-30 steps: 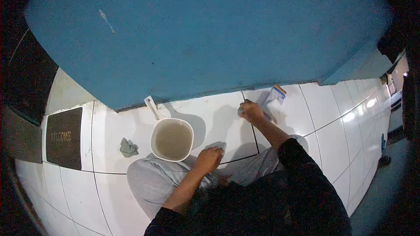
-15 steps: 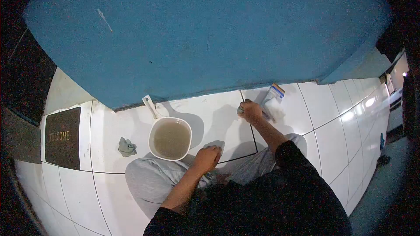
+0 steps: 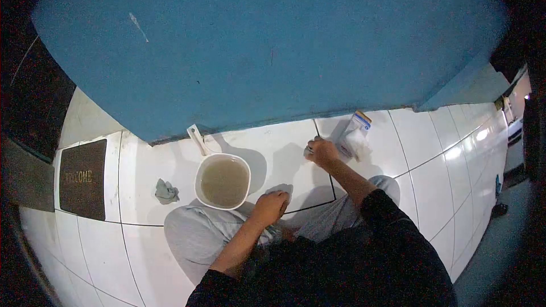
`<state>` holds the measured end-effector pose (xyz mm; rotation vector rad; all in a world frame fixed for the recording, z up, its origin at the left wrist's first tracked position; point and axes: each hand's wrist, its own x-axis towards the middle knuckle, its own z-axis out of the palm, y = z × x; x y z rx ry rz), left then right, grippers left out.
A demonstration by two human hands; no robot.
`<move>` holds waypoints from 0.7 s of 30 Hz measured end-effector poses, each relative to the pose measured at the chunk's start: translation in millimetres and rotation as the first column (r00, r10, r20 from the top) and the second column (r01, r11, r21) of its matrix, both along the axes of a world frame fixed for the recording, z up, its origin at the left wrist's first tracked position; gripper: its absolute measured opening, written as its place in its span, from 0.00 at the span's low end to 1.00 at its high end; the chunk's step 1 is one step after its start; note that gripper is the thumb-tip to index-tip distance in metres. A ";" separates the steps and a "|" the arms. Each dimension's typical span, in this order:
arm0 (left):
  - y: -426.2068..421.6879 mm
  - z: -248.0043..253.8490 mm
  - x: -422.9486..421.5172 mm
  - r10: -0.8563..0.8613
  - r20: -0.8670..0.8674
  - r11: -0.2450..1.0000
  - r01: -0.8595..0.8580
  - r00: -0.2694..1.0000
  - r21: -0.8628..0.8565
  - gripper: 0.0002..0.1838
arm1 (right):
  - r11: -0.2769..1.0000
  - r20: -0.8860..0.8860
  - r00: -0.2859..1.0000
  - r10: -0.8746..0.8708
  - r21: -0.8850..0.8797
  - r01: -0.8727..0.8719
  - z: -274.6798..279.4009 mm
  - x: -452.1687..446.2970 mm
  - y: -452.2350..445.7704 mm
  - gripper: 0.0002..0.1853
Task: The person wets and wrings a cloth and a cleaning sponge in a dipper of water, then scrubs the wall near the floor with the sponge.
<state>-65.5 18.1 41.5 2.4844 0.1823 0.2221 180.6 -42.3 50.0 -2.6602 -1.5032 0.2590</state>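
My right hand (image 3: 322,153) is closed low over the white tiles, fingers wrapped round a small greyish wad (image 3: 308,150) that looks like cloth; most of it is hidden. Just right of that hand lies a white packet (image 3: 356,138) with a blue and yellow end. My left hand (image 3: 271,208) is curled beside my bent leg, and whatever its fingers may hold is hidden. To its left stands a white long-handled dipper (image 3: 199,142), full of cloudy brownish water (image 3: 225,182). A crumpled grey cloth (image 3: 166,192) lies on the floor left of the dipper.
A blue wall (image 3: 273,51) rises directly behind the dipper and packet. On the far left lies a dark doormat (image 3: 82,179) lettered WELCOME. My legs in grey trousers (image 3: 193,236) are folded on the white tiled floor (image 3: 142,256). Dark items are at the right edge.
My right hand has shifted slightly left and toward me across the tiles, with the greyish wad still in its fingers. The left hand, dipper and crumpled cloth have stayed put.
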 end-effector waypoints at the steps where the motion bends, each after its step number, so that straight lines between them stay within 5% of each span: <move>1: -0.5 0.0 -0.4 -0.015 -0.032 1.000 0.015 0.999 0.008 0.08 | 1.000 -0.004 1.000 0.000 -0.001 0.000 -2.9 3.0 1.1 0.16; 4: -1.7 -4.9 0.5 0.004 -0.027 1.000 -0.004 1.000 -0.009 0.08 | 0.992 0.028 0.999 0.037 0.119 -0.040 -9.8 12.3 5.0 0.16; 16: -2.2 -2.4 -0.4 0.020 0.007 0.997 -0.020 1.000 -0.069 0.08 | 0.998 0.039 0.998 0.044 0.040 -0.045 -3.2 10.5 8.0 0.17; 21: -1.3 -3.1 -0.2 0.029 -0.057 0.998 -0.032 0.998 -0.050 0.08 | 0.983 0.044 0.982 0.183 -0.034 -0.182 4.9 9.3 6.3 0.17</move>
